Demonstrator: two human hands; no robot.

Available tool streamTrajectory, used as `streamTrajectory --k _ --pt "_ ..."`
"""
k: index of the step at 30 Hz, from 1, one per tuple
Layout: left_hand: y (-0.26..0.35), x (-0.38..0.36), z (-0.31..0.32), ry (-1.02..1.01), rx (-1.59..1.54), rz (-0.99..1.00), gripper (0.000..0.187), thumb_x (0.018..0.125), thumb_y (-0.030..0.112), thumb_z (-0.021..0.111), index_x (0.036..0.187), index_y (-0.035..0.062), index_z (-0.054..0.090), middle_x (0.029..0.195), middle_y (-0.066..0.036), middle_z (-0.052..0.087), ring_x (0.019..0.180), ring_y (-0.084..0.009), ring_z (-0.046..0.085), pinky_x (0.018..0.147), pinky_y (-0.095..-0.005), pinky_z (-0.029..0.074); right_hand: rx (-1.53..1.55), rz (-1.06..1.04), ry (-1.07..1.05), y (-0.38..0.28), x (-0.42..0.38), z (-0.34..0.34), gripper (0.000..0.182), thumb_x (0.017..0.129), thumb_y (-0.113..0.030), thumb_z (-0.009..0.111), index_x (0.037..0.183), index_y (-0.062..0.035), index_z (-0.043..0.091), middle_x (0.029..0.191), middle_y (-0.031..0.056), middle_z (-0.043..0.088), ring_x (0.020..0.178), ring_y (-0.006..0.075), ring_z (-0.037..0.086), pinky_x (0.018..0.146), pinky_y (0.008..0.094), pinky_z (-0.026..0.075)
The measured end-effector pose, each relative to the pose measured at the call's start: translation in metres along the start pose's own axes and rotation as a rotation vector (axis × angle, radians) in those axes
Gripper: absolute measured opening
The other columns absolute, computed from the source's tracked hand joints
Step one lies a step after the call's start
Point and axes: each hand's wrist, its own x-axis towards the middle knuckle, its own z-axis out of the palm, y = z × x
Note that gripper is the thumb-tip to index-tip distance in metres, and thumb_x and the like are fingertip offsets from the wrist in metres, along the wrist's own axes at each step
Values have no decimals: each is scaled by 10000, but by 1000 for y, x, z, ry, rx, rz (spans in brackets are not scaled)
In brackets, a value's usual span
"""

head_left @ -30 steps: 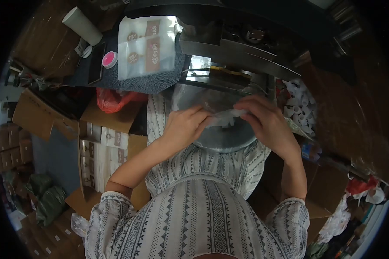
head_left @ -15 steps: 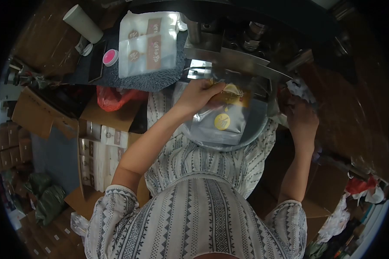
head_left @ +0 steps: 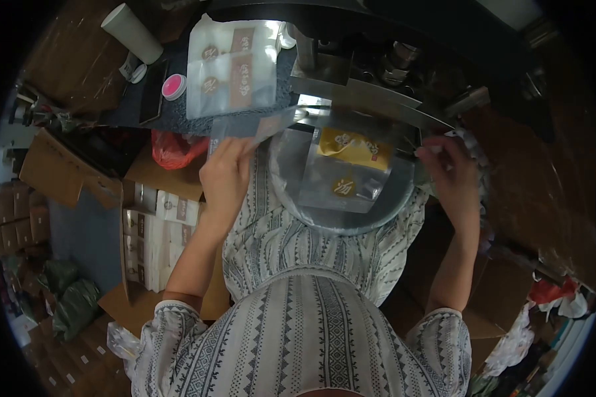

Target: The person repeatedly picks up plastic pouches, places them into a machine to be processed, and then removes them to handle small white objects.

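My left hand (head_left: 226,173) is closed on a clear plastic pouch (head_left: 271,127) that has a brownish printed patch. The pouch reaches right toward the metal machine (head_left: 377,92). A clear pouch with yellow print (head_left: 352,149) lies on a round grey tray (head_left: 291,210) over my lap, below the machine's plates. Just right of the tray, my right hand (head_left: 453,182) has its fingers bent together near a crumpled whitish bag (head_left: 475,142). Whatever sits between those fingertips is too small to make out.
Printed white pouches (head_left: 228,69) lie on a grey fluffy cloth at the upper left, beside a pink-topped jar (head_left: 173,87), a phone (head_left: 151,92) and a white cup (head_left: 132,33). An open carton (head_left: 134,255) of packets and a red bag (head_left: 175,151) are left of me.
My left hand has left the yellow-printed pouch and moved left, now with a clear pouch in it. My right hand has drawn slightly left, away from the crumpled bag.
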Motion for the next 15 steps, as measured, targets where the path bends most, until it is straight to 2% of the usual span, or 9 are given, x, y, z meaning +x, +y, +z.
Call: streamTrajectory --k 2,6,7,9,11,12,13,14,15 --pt "21 -1 -5 91 -53 46 162 772 18 639 925 62 663 786 -95 591 682 -316 594 586 -366 464 76 -67 3 -22 -5 19 217 772 -85 733 965 -20 659 900 55 628 690 122 576 661 251 471" --pt "35 -4 -11 66 -70 62 178 753 12 656 925 59 660 790 -96 587 690 -307 597 586 -359 463 194 -303 -25 -43 -5 41 227 744 -69 763 946 -23 671 999 52 613 739 131 598 672 257 495" --pt "40 -4 -11 51 -92 103 178 745 10 664 918 55 659 789 -96 586 679 -305 597 583 -361 463 194 -304 -23 -45 -5 45 227 744 -69 763 946 -23 671 999 52 613 739 131 598 672 257 495" --pt "45 -5 -10 33 -114 146 179 737 9 671 910 50 657 787 -95 585 669 -302 597 580 -362 463 174 -469 -42 -47 -4 51 231 744 -77 761 955 -35 677 982 51 615 789 141 606 690 277 509" --pt "47 -7 -8 -105 -250 249 149 760 21 676 905 44 654 770 -101 575 636 -296 593 569 -361 460 222 -485 -123 -48 -5 50 236 741 -76 762 958 -35 678 973 50 617 795 143 602 691 276 507" --pt "48 -8 -4 -107 -250 248 149 760 21 676 905 44 654 770 -101 575 636 -296 593 569 -361 460 270 -501 -207 -48 -6 49 241 738 -74 763 961 -34 680 965 49 619 802 144 598 692 275 505" --pt "49 -11 3 -225 -325 221 117 787 47 671 902 36 656 761 -110 581 630 -303 593 568 -364 459 271 -500 -207 -46 -5 50 241 738 -74 763 961 -34 680 965 49 619 802 144 598 692 275 505" --pt "51 -13 10 -342 -400 193 97 813 74 666 899 28 659 751 -118 586 623 -310 593 567 -367 459 313 -415 -215 -42 -3 52 241 737 -72 762 961 -32 679 947 48 621 796 145 595 687 276 501" --pt "53 -13 18 -341 -401 196 97 813 74 666 899 28 659 751 -118 586 623 -310 593 567 -367 459 353 -331 -221 -38 -1 52 241 737 -69 761 960 -30 678 930 48 623 790 145 591 683 277 497"
